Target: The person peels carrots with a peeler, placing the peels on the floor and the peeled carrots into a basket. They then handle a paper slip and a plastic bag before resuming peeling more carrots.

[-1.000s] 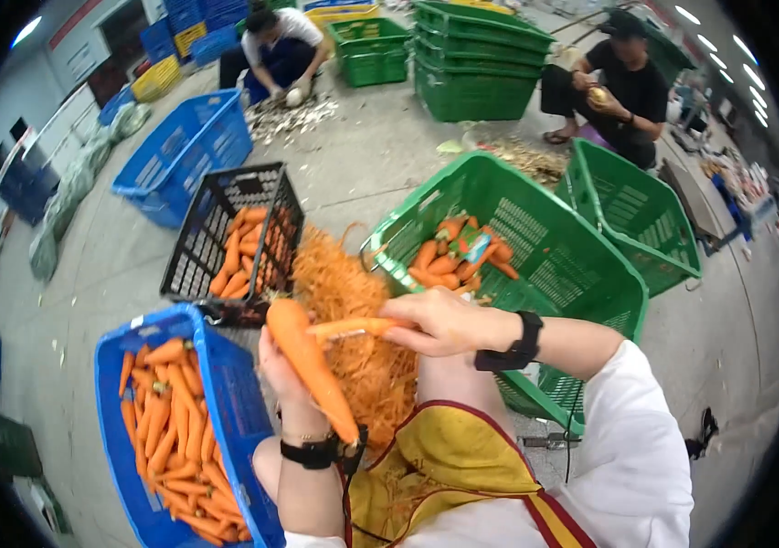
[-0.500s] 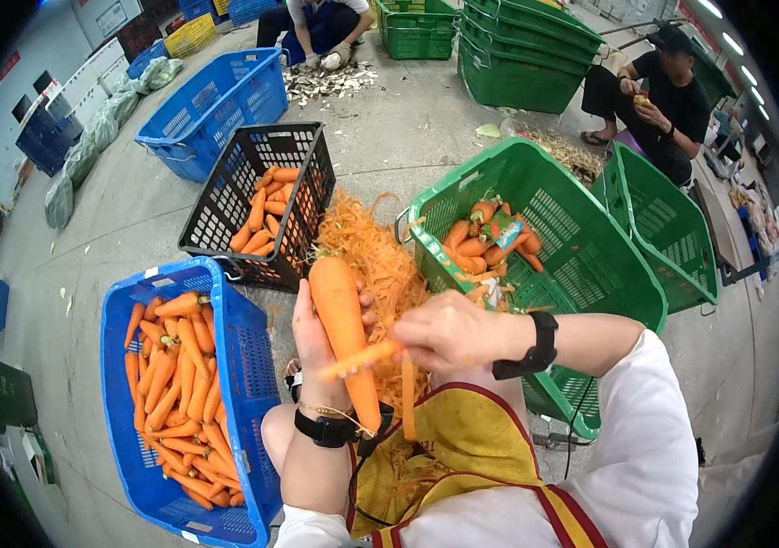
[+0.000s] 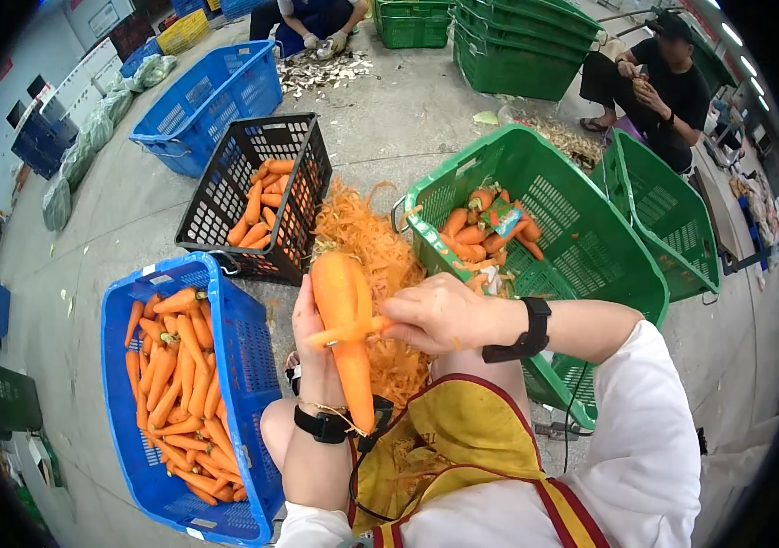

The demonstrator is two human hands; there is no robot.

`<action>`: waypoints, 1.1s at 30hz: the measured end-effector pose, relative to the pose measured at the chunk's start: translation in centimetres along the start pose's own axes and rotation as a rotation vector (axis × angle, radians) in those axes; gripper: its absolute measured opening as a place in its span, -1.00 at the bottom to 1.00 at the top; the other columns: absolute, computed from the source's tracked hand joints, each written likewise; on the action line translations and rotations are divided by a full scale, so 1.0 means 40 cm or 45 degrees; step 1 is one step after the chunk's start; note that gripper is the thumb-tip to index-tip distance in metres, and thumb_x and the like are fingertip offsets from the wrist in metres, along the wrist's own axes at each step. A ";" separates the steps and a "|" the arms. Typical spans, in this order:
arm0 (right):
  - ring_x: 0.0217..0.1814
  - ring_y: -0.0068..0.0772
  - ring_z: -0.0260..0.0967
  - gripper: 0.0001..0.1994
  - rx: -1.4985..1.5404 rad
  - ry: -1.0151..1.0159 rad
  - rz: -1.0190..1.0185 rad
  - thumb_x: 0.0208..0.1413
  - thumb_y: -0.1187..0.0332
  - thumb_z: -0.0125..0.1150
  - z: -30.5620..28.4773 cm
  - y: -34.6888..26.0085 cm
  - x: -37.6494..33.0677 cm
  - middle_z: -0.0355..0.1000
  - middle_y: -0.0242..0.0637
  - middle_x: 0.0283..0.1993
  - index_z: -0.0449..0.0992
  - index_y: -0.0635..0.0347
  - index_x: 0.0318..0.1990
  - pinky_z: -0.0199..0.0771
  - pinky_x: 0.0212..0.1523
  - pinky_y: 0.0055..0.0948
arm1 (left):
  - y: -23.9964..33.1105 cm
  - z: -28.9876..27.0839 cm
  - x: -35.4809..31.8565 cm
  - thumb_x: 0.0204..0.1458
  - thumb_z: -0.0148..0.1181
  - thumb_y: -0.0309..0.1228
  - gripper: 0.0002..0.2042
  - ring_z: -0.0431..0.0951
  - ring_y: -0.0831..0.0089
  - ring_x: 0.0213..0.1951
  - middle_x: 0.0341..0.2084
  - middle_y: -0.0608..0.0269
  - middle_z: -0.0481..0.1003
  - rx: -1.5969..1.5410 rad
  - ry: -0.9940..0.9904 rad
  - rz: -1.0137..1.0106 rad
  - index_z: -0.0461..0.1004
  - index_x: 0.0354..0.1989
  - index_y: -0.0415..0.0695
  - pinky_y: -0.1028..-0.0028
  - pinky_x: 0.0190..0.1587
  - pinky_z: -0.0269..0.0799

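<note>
A large orange carrot (image 3: 350,370) lies along my left hand (image 3: 308,321), its thick end away from me and its tip toward my wrist. My left fingers curl round its underside and are mostly hidden. My right hand (image 3: 439,315) is closed on the handle of an orange peeler (image 3: 323,338), which crosses the carrot at about mid-length. Below and beyond the carrot, a heap of carrot peelings (image 3: 366,239) rests on the floor. More shavings lie on my yellow apron (image 3: 476,429).
At my left stands a blue crate (image 3: 252,365) of carrots; beyond it, a black crate (image 3: 217,203) holds more. A green crate (image 3: 581,228) with carrots and peelings is at right. Two people work farther back, near stacked green crates (image 3: 522,55) and a blue crate (image 3: 193,110).
My right hand and the peeler have moved up along the carrot, away from me. The strip of peel hanging beside the carrot no longer shows. My left hand keeps its hold.
</note>
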State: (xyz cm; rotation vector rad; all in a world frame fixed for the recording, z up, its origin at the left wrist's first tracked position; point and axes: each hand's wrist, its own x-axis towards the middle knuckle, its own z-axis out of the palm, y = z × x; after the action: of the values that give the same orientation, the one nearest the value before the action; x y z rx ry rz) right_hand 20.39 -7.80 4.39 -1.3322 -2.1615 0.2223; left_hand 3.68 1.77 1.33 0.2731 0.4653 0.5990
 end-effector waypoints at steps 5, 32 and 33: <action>-0.48 0.01 0.40 -0.78 -0.244 0.429 0.520 0.14 0.19 0.04 -0.045 0.001 0.029 0.40 -0.09 -0.52 0.32 0.15 -0.38 0.38 -0.56 -0.14 | 0.006 0.006 -0.007 0.22 -0.26 -0.09 -0.56 0.51 0.25 -0.36 -0.28 0.04 0.47 -0.126 -0.175 -0.053 0.33 -0.04 -0.23 0.33 -0.35 0.51; -0.59 -0.14 0.35 -0.81 0.085 -0.047 -0.031 0.01 0.31 0.19 -0.017 -0.043 -0.011 0.29 -0.22 -0.63 0.32 0.14 -0.50 0.33 -0.61 -0.25 | 0.016 0.034 -0.001 0.20 -0.23 -0.03 -0.52 0.40 0.29 -0.38 -0.32 0.07 0.42 -0.133 -0.094 -0.078 0.34 -0.09 -0.25 0.46 -0.45 0.36; -0.59 -0.12 0.36 -0.81 -0.066 0.124 0.138 0.05 0.26 0.14 -0.020 -0.021 0.002 0.32 -0.22 -0.61 0.33 0.13 -0.46 0.35 -0.61 -0.22 | 0.010 0.032 -0.001 0.20 -0.24 -0.02 -0.52 0.40 0.30 -0.38 -0.33 0.07 0.43 -0.076 -0.139 -0.077 0.35 -0.09 -0.24 0.45 -0.46 0.36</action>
State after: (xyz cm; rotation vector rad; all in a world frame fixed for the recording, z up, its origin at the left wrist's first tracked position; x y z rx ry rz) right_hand 20.17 -8.25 5.43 -1.4611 -2.0292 0.1414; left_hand 4.10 1.93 2.60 0.2331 0.3486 0.5349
